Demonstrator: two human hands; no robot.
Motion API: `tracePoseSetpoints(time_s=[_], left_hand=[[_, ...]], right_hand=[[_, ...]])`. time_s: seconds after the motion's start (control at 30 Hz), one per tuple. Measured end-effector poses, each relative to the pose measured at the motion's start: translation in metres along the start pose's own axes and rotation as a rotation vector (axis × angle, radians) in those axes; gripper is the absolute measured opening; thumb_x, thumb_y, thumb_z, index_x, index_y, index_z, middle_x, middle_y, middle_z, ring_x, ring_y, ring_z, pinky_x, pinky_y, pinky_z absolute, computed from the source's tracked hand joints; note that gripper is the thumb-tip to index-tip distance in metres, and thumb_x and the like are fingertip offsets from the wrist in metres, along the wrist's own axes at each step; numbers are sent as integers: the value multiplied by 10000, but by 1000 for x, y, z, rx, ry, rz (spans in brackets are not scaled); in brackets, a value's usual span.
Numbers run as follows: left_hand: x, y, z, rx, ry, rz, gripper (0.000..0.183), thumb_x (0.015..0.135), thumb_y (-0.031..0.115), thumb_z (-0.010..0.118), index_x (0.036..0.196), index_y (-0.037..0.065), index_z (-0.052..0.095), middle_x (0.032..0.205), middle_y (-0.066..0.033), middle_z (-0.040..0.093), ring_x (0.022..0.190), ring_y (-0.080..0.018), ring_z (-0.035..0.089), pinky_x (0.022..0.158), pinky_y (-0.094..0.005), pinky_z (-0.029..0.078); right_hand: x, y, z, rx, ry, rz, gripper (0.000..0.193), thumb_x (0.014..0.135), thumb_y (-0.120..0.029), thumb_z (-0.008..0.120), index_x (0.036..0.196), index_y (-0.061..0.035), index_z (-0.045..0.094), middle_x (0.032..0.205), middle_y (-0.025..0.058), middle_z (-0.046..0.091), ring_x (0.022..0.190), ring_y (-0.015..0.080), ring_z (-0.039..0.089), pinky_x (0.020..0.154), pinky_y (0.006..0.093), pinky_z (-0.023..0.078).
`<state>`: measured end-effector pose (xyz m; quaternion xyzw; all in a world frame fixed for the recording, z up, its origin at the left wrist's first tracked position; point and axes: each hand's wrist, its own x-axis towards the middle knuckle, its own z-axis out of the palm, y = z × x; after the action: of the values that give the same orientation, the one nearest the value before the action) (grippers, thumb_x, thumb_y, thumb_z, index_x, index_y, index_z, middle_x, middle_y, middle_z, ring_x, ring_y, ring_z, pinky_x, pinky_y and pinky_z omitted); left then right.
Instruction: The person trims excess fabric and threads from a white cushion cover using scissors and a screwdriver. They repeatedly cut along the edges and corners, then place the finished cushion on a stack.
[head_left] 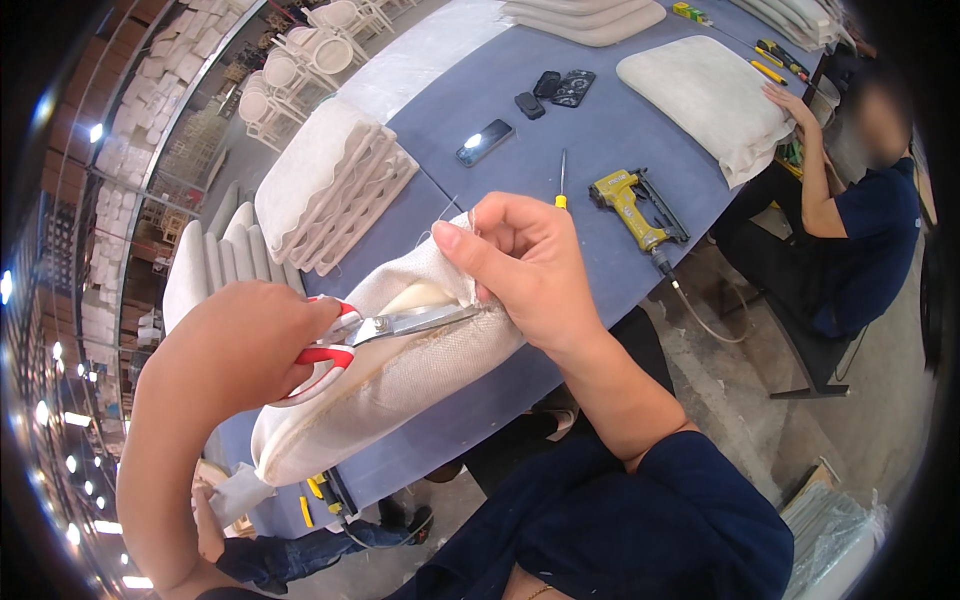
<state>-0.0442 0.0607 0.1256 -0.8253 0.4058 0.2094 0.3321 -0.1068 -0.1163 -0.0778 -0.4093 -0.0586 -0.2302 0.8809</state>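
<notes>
My left hand (245, 345) is closed on a pair of scissors (400, 324) with red and white handles. Their metal blades point right, along the edge of a padded seat cushion (400, 390) covered in off-white fabric. The blade tips lie at the fabric by my right hand (525, 262), whose thumb and fingers pinch a raised flap of the cover (415, 275). Loose threads stick up from the pinched edge. Under the flap some pale yellowish padding shows. The cushion is tilted over the blue-grey table (465, 440).
Stacked cushion pieces (335, 190) stand at the left. Farther back lie a phone (484, 142), dark small items (553, 90) and a screwdriver (562, 185). A yellow staple gun (640, 208) with a hose is at the right. A co-worker (865, 210) touches another cushion (700, 95).
</notes>
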Motion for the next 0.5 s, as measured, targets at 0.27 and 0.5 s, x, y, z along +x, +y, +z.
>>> tracePoseSetpoints(time_s=[0.27, 0.5], left_hand=[[-2, 5, 2, 78, 53, 9, 227, 879, 78, 793, 1081, 33, 698, 935, -146, 749, 978, -357, 741, 897, -486, 581], [-18, 5, -4, 143, 35, 33, 131, 895, 153, 803, 939, 47, 739, 808, -147, 747, 846, -355, 756, 778, -457, 582]], right_hand=[[-8, -5, 0, -36, -3, -1, 257, 1021, -131, 817, 826, -54, 669, 657, -59, 621, 567, -22, 523, 514, 198, 354], [-9, -2, 2, 2, -22, -21, 250, 1025, -134, 817, 838, -55, 670, 663, -57, 633, 566, -22, 530, 514, 194, 356]])
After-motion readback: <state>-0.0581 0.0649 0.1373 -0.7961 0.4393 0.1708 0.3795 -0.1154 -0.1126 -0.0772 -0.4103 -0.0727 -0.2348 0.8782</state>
